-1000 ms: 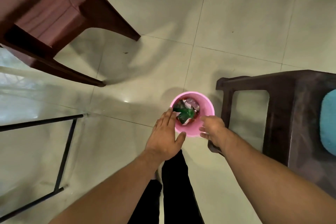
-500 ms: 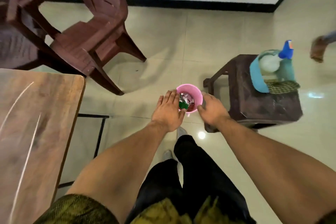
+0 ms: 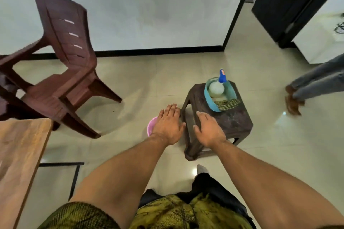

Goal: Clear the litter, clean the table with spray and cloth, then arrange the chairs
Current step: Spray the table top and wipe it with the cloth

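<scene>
I see my left hand (image 3: 168,124) and right hand (image 3: 209,130) flat, fingers straight, empty, above a round pink plastic bin (image 3: 151,128) and a dark stool (image 3: 230,122).

The stool (image 3: 229,122) bears a basket (image 3: 209,101) holding the spray bottle (image 3: 216,88) and cloth (image 3: 228,103); the bin (image 3: 151,127) sits left of it, the chair (image 3: 63,72) and table (image 3: 20,154) farther left.

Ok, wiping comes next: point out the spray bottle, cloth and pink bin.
spray bottle (image 3: 216,89), head view, white body
cloth (image 3: 228,103), head view, checked fold
pink bin (image 3: 151,126), head view, rim
</scene>
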A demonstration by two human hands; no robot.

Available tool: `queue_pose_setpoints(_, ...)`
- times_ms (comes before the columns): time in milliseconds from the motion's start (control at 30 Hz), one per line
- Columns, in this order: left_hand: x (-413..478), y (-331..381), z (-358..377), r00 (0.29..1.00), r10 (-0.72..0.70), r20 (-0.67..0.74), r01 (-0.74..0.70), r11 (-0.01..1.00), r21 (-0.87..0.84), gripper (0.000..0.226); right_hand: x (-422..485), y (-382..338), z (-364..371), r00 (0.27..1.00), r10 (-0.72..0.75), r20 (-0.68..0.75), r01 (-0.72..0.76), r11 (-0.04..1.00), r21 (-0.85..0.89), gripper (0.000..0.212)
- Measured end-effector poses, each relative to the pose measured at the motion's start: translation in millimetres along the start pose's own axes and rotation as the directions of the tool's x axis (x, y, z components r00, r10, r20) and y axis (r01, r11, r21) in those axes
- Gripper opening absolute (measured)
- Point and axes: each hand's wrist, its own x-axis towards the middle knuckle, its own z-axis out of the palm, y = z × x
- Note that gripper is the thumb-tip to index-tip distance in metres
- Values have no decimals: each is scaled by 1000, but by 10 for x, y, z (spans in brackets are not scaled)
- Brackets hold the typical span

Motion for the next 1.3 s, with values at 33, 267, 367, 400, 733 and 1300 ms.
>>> queue_pose_setpoints(33,87,125,27,1000,4,7,-4,1000,-13,72,11,134,-47,1000,8,-6,-8,1000,-3,62)
queue_pose_setpoints(267,788,1100,224,996,3,92,6,995,-99,73,244,1264,-393,992,106,68,-103,994,-39,63)
queue_pose_setpoints(367,1149,1354,274,995,-48,89,65,978,-199,73,517,1623,-538,988,110,110,-101,991,-83,66)
queue_pose_setpoints(400,1332,1441,298,993,-74,93,95,964,-248,73,680,1767,-586,987,101,124,-87,990,-109,67)
queue_pose_setpoints(733,2992,1691,606,933,-358,43,303,711,-634,62,2105,2543,-296,915,-193,354,355,801,-481,67)
queue_pose_setpoints(1300,3940,1594,748,920,-391,35,289,615,-734,30,2530,2867,-345,880,-417,227,436,899,-40,38)
